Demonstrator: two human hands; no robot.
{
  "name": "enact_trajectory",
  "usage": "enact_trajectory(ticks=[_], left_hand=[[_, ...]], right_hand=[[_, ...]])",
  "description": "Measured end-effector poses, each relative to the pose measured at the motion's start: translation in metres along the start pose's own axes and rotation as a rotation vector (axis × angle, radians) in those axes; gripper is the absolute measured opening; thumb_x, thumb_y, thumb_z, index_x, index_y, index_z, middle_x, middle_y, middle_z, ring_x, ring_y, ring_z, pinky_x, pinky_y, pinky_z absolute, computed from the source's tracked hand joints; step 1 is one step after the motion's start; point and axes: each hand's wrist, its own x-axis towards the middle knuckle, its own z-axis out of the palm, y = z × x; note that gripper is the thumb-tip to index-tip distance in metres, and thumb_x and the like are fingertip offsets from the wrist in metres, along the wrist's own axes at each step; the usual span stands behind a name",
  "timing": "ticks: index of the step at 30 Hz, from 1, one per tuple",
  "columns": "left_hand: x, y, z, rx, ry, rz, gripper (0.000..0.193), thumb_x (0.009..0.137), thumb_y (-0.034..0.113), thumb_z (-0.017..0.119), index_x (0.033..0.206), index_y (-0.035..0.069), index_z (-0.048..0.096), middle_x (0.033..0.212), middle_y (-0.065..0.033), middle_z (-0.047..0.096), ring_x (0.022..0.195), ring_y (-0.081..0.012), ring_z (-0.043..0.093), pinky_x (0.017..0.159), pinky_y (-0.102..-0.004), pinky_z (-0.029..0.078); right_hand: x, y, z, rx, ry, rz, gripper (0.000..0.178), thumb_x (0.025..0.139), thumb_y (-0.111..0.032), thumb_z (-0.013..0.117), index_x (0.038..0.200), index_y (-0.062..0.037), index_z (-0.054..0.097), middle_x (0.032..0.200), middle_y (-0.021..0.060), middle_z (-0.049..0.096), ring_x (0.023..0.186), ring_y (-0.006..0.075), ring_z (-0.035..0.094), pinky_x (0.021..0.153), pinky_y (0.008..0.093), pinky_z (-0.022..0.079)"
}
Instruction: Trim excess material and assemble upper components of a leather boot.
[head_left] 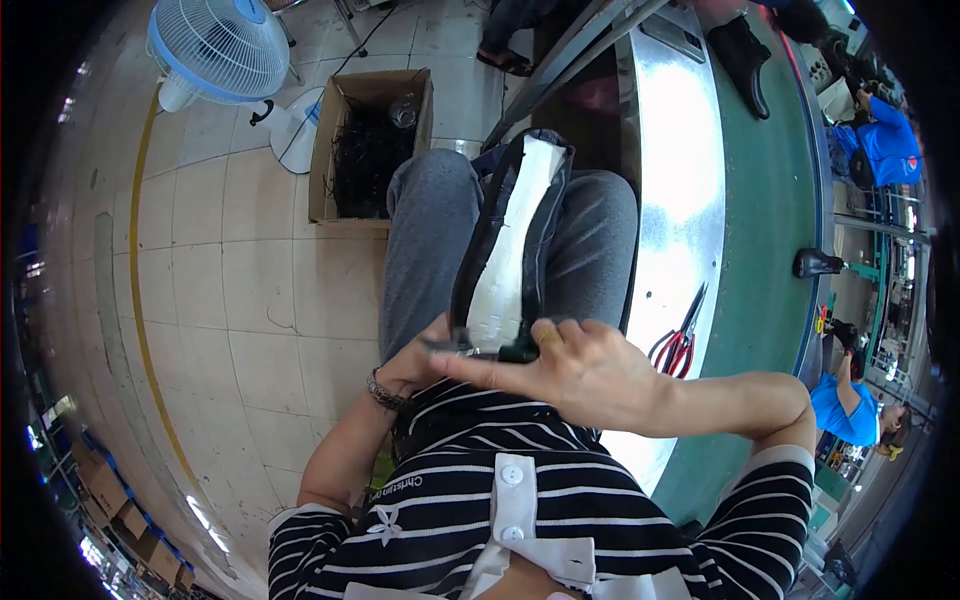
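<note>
Indoors, on pale floor tiles (250,300), a fan (220,50) and an open cardboard box (318,170) stand beyond the knees; to the right, a shiny metal bench (680,200) bearing red-handled cutters (676,350) runs beside a green belt (765,240). A black boot with a white underside (508,240) lies along the lap. At its near end the right hand (590,375) curls around a dark object (517,353), too blurred to identify; the left hand's (412,365) fingers are largely hidden, so its grip cannot be told.
</note>
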Motion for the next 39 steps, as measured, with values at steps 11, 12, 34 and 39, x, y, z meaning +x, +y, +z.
enact_trajectory(ticks=[11,12,34,39], left_hand=[[0.032,0.084,0.002,0.039,0.003,-0.197,0.069,0.078,0.01,0.079,0.137,0.006,0.042,0.125,-0.0077,0.055,0.116,-0.0174,0.052,0.098,-0.0313,0.044],[0.04,0.091,0.002,-0.047,0.035,-0.187,0.073,0.08,0.01,0.077,0.141,0.008,0.038,0.127,-0.0076,0.054,0.117,-0.0174,0.051,0.1,-0.0316,0.043],[0.083,0.112,0.002,0.451,-0.034,0.493,0.141,0.056,0.015,0.09,0.153,0.017,-0.012,0.16,-0.0132,0.006,0.146,-0.0262,0.019,0.118,-0.0398,0.02],[0.072,0.111,0.002,0.501,-0.052,0.536,0.14,0.058,0.013,0.089,0.153,0.018,-0.013,0.16,-0.0132,0.008,0.146,-0.0249,0.019,0.118,-0.04,0.02]], right_hand=[[0.011,0.04,-0.016,0.165,0.2,0.161,0.083,0.088,-0.007,0.056,0.152,-0.0403,0.015,0.067,0.0119,0.061,0.042,0.014,0.054,0.039,0.0274,0.046],[0.014,0.046,-0.015,0.154,0.172,0.237,0.083,0.088,-0.007,0.056,0.153,-0.0395,0.016,0.066,0.0113,0.061,0.042,0.0148,0.054,0.038,0.0278,0.046],[-0.109,0.108,0.145,0.341,0.422,1.335,0.056,0.092,-0.027,0.062,0.145,-0.0282,0.042,0.105,0.0212,0.058,0.095,0.0324,0.06,0.082,0.0458,0.05],[-0.11,0.102,0.17,0.312,0.513,1.288,0.06,0.087,-0.016,0.067,0.142,-0.025,0.046,0.121,0.0204,0.052,0.114,0.0329,0.051,0.095,0.0437,0.045]])
